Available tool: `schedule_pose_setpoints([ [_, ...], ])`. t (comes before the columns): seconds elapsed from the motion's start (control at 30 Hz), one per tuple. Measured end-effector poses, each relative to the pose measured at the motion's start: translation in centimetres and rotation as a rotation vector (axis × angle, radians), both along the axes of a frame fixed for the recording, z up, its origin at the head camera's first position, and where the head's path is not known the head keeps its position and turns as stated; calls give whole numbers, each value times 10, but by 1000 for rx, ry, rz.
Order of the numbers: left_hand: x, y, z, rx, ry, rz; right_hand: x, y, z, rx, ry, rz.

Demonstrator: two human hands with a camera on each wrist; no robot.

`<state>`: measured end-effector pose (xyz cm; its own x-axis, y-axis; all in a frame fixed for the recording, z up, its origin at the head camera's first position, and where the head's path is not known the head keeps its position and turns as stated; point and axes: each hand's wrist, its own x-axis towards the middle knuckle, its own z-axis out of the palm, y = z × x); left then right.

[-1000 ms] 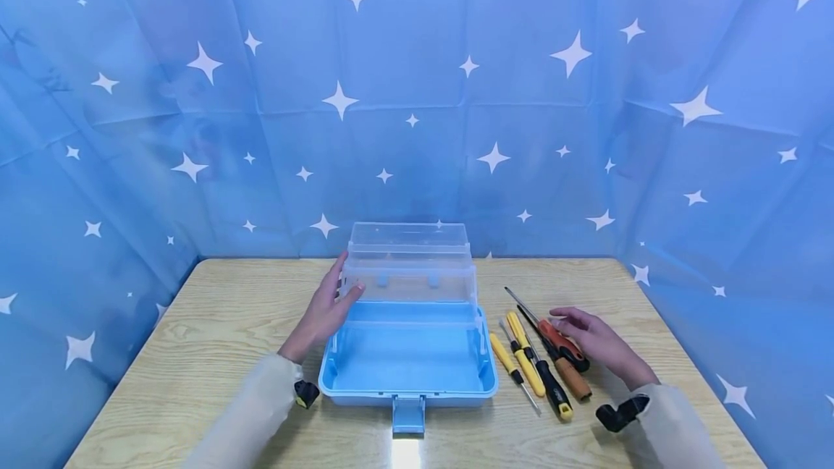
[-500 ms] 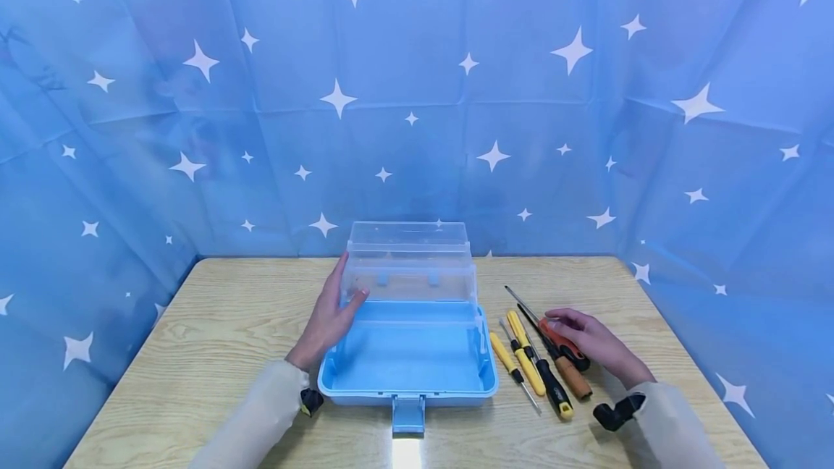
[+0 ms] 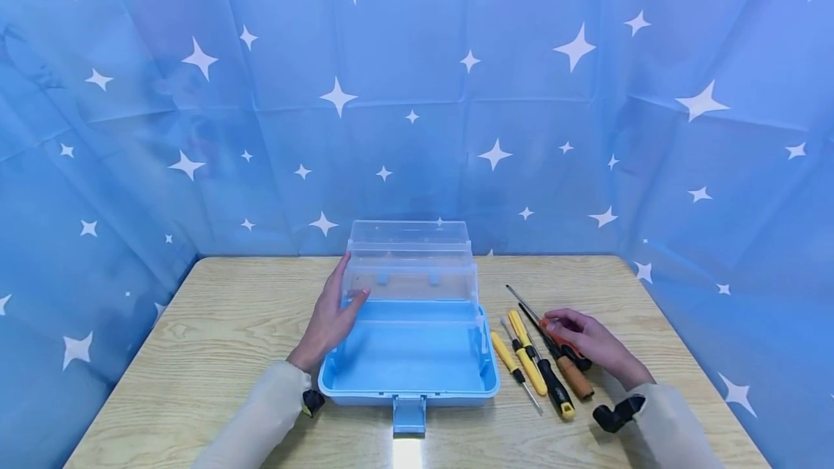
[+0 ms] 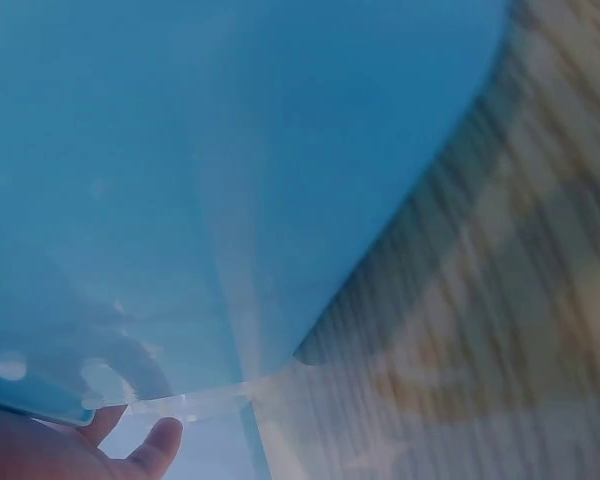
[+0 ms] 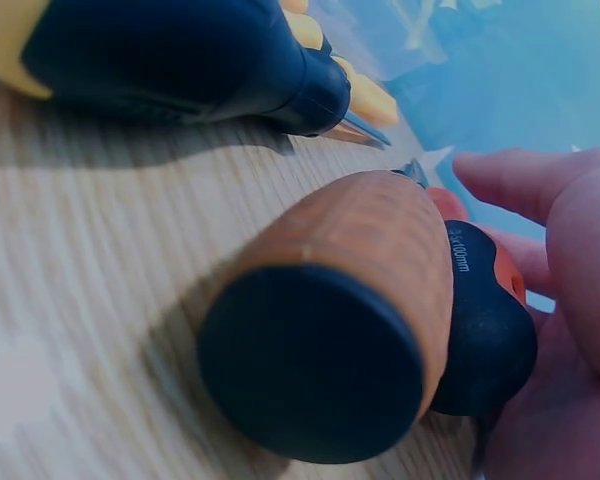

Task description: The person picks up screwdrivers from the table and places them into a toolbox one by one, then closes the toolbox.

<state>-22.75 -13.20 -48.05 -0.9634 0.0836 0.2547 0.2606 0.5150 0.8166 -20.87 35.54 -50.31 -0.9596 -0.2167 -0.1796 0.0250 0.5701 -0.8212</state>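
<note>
Head, tabletop: From my remote seat I see the wood-grain tabletop (image 3: 215,353) before a starry blue curtain (image 3: 417,165).
Head, toolbox: The blue toolbox (image 3: 365,394) stands mid-tabletop, its latch (image 3: 409,417) towards the near edge and its clear lid (image 3: 410,281) raised towards the far edge.
Head, left hand: My left hand (image 3: 329,318) rests at the lid's left side, thumb and fingers apart.
Head, right hand: My right hand (image 3: 596,341) arches over the orange-and-black screwdriver (image 3: 580,362), between the toolbox and the tabletop's right edge.
Head, other tools: Beside it lie the brown-handled screwdriver (image 3: 576,381), the black-and-yellow screwdriver (image 3: 557,393) and, nearest the toolbox, the yellow-handled screwdrivers (image 3: 533,371).
Left wrist, blue wall: Here I get the toolbox's outer side close up; thumb and finger show low in the corner, apart.
Right wrist, handles: Only here do I see the brown handle's dark end cap and small print on the orange-and-black handle behind it.
Right wrist, grip: One digit stands clear, others sit behind that handle; I cannot tell whether they clamp it.
</note>
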Motion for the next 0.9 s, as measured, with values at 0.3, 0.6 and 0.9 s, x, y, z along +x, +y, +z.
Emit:
schedule_pose_setpoints([
  [0.3,1,1,1,-19,-10,13,0,0,-1,-28,5,8],
  [0.6,0,2,-1,-4,-25,19,-2,-1,-6,14,32,-21],
  [0.9,-1,1,-1,5,-47,12,-2,-3,-8,74,72,-39],
])
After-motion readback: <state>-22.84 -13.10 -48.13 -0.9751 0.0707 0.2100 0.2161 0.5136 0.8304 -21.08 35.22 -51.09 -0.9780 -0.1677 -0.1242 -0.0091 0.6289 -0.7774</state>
